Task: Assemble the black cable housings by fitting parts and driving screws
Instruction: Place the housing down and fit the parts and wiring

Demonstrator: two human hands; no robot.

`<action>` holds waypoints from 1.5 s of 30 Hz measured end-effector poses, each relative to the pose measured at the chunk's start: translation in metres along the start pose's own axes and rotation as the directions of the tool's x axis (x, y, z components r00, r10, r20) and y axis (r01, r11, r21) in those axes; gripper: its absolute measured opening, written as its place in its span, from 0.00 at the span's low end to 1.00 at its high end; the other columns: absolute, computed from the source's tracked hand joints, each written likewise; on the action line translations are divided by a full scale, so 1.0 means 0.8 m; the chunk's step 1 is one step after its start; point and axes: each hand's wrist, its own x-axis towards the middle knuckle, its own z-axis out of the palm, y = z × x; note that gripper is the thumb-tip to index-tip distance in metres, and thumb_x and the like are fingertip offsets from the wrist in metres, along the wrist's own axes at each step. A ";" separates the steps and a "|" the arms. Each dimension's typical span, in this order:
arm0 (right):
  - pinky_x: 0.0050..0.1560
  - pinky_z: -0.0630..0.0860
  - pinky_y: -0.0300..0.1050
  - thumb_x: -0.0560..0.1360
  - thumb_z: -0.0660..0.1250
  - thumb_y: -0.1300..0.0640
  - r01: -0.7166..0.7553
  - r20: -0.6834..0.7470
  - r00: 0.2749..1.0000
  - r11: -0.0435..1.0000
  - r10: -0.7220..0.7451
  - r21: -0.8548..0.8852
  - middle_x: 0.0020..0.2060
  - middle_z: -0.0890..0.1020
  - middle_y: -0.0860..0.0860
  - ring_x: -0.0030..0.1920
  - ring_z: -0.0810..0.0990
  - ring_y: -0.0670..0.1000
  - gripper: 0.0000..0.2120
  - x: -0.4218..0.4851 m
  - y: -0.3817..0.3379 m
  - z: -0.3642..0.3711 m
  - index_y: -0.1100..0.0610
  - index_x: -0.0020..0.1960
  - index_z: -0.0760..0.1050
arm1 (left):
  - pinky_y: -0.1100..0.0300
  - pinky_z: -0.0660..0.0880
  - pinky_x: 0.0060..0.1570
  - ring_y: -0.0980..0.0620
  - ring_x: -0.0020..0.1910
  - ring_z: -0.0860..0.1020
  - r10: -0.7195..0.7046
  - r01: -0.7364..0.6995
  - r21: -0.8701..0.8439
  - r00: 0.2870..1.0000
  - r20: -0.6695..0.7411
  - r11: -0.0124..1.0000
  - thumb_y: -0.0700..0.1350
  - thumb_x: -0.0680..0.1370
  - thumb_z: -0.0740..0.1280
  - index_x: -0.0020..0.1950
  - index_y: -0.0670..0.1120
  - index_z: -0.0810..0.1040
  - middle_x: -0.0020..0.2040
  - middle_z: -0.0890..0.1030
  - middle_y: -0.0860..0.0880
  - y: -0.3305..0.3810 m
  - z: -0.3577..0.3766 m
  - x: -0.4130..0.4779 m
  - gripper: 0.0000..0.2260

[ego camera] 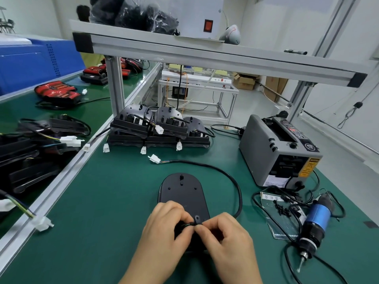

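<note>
Black cable housing (pixel 181 193) lies flat on your green mat (pixel 102 201), its near end under your left hand (pixel 164 228) and right hand (pixel 227 236), both with fingers curled, pinching its cable (pixel 239 193). Screwdriver (pixel 316 220) at four o'clock, tape dispenser (pixel 276 152) at two, aluminium shelf (pixel 205 56) at twelve.

Nothing fully readable. Up right of the hands (pixel 223 236), grey tape dispenser (pixel 264 152) carries yellow warning label (pixel 307 168) with hazard triangle, white sticker (pixel 275 179), round badge (pixel 309 147): print too small. Clear bag (pixel 281 220) at right: characters blurred.
</note>
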 end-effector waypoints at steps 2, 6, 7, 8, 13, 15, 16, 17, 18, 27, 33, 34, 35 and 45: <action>0.41 0.72 0.38 0.67 0.75 0.49 0.027 -0.006 1.000 0.999 -0.028 -0.033 0.44 0.77 0.39 0.41 0.76 0.43 0.08 0.001 -0.001 -0.001 0.45 0.34 0.76 | 0.74 0.62 0.49 0.62 0.52 0.69 -0.003 0.003 -0.004 1.000 -0.001 1.000 0.43 0.72 0.72 0.39 0.55 0.76 0.45 0.74 0.62 -0.001 0.001 0.000 0.08; 0.38 0.70 0.33 0.64 0.75 0.51 0.004 -0.006 1.000 0.999 -0.004 -0.034 0.41 0.78 0.39 0.37 0.76 0.42 0.10 0.001 0.000 -0.006 0.46 0.31 0.74 | 0.72 0.63 0.50 0.62 0.52 0.69 -0.009 0.009 -0.003 1.000 -0.006 1.000 0.42 0.72 0.71 0.39 0.55 0.75 0.46 0.73 0.62 -0.001 0.002 0.000 0.09; 0.37 0.70 0.33 0.64 0.75 0.52 -0.014 0.008 1.000 0.999 0.015 -0.038 0.40 0.78 0.39 0.37 0.76 0.42 0.11 0.000 0.001 -0.008 0.46 0.30 0.73 | 0.71 0.63 0.50 0.62 0.52 0.69 -0.007 0.007 -0.003 1.000 -0.007 1.000 0.43 0.72 0.71 0.39 0.56 0.75 0.47 0.73 0.62 -0.001 0.003 0.000 0.09; 0.37 0.70 0.33 0.64 0.75 0.53 -0.031 0.020 0.999 0.998 0.032 -0.046 0.41 0.78 0.38 0.38 0.76 0.42 0.11 -0.001 0.002 -0.009 0.46 0.29 0.73 | 0.70 0.63 0.50 0.61 0.52 0.69 -0.005 0.005 -0.002 1.000 -0.008 1.000 0.43 0.72 0.71 0.38 0.57 0.74 0.48 0.73 0.62 -0.001 0.003 0.000 0.10; 0.37 0.68 0.33 0.64 0.73 0.51 -0.063 0.031 0.997 0.992 0.067 -0.106 0.44 0.75 0.34 0.41 0.75 0.42 0.10 -0.002 0.004 -0.011 0.47 0.30 0.72 | 0.66 0.64 0.51 0.61 0.52 0.69 -0.018 0.018 -0.006 1.000 -0.021 1.000 0.43 0.72 0.71 0.37 0.58 0.72 0.49 0.72 0.63 0.000 0.006 0.000 0.11; 0.37 0.69 0.33 0.65 0.72 0.50 -0.065 0.027 0.997 0.993 0.068 -0.101 0.45 0.75 0.34 0.41 0.75 0.42 0.10 -0.001 0.003 -0.011 0.47 0.31 0.72 | 0.64 0.65 0.51 0.60 0.52 0.69 -0.020 0.020 -0.017 0.999 -0.026 1.000 0.44 0.72 0.70 0.37 0.57 0.72 0.49 0.72 0.62 0.000 0.006 0.000 0.10; 0.37 0.69 0.33 0.65 0.72 0.50 -0.063 0.028 0.997 0.993 0.066 -0.101 0.45 0.75 0.34 0.42 0.75 0.42 0.10 0.000 0.002 -0.010 0.47 0.31 0.72 | 0.63 0.66 0.51 0.60 0.52 0.70 -0.022 0.022 -0.023 0.999 -0.029 1.000 0.45 0.72 0.70 0.37 0.57 0.73 0.48 0.72 0.62 0.001 0.006 0.000 0.10; 0.38 0.69 0.33 0.65 0.72 0.50 -0.059 0.029 0.998 0.993 0.062 -0.104 0.46 0.74 0.33 0.42 0.75 0.42 0.10 0.000 0.002 -0.010 0.46 0.31 0.71 | 0.62 0.66 0.51 0.59 0.52 0.70 -0.026 0.025 -0.026 0.999 -0.032 0.999 0.45 0.72 0.70 0.37 0.57 0.73 0.48 0.73 0.62 0.001 0.006 0.001 0.09; 0.38 0.69 0.33 0.66 0.71 0.49 -0.052 0.028 0.998 0.993 0.055 -0.108 0.46 0.74 0.34 0.43 0.75 0.42 0.10 0.000 0.001 -0.009 0.46 0.31 0.71 | 0.61 0.67 0.52 0.59 0.51 0.70 -0.029 0.028 -0.027 0.999 -0.034 0.999 0.44 0.72 0.71 0.37 0.56 0.73 0.48 0.73 0.62 0.001 0.007 0.001 0.10; 0.39 0.67 0.32 0.69 0.71 0.45 0.067 0.013 0.998 0.978 -0.065 -0.199 0.35 0.75 0.41 0.39 0.73 0.41 0.09 0.004 -0.001 -0.007 0.46 0.36 0.73 | 0.56 0.69 0.52 0.57 0.51 0.72 -0.058 0.055 -0.109 0.998 -0.024 0.992 0.51 0.69 0.65 0.36 0.56 0.75 0.47 0.74 0.60 0.000 0.005 0.004 0.02; 0.43 0.71 0.40 0.66 0.75 0.45 0.241 -0.035 0.964 0.919 -0.265 -0.311 0.39 0.76 0.41 0.45 0.72 0.44 0.10 0.015 0.011 -0.014 0.49 0.40 0.77 | 0.57 0.68 0.53 0.58 0.51 0.71 -0.052 0.050 -0.136 0.999 -0.016 0.990 0.52 0.70 0.65 0.37 0.56 0.75 0.48 0.74 0.61 0.000 0.003 0.002 0.03; 0.44 0.72 0.43 0.65 0.73 0.44 0.266 -0.043 0.954 0.907 -0.296 -0.326 0.41 0.77 0.42 0.46 0.72 0.46 0.11 0.018 0.012 -0.015 0.50 0.41 0.79 | 0.58 0.68 0.53 0.58 0.51 0.71 -0.054 0.052 -0.142 0.998 -0.015 0.989 0.54 0.70 0.64 0.37 0.56 0.75 0.48 0.74 0.61 0.000 0.002 0.002 0.04; 0.44 0.72 0.44 0.65 0.70 0.41 0.293 -0.038 0.945 0.893 -0.324 -0.341 0.41 0.78 0.43 0.47 0.72 0.46 0.12 0.020 0.012 -0.015 0.50 0.41 0.80 | 0.58 0.68 0.53 0.58 0.52 0.71 -0.055 0.052 -0.150 0.998 -0.012 0.987 0.57 0.70 0.63 0.37 0.57 0.75 0.48 0.74 0.61 0.001 0.001 0.002 0.06; 0.58 0.65 0.42 0.77 0.63 0.46 0.249 0.265 0.947 0.937 -0.182 -0.246 0.41 0.75 0.33 0.52 0.66 0.41 0.08 0.035 0.009 -0.019 0.44 0.49 0.81 | 0.75 0.65 0.50 0.63 0.53 0.74 -0.065 0.087 -0.156 0.988 0.137 0.984 0.39 0.79 0.63 0.45 0.57 0.79 0.48 0.75 0.65 -0.012 -0.026 0.014 0.13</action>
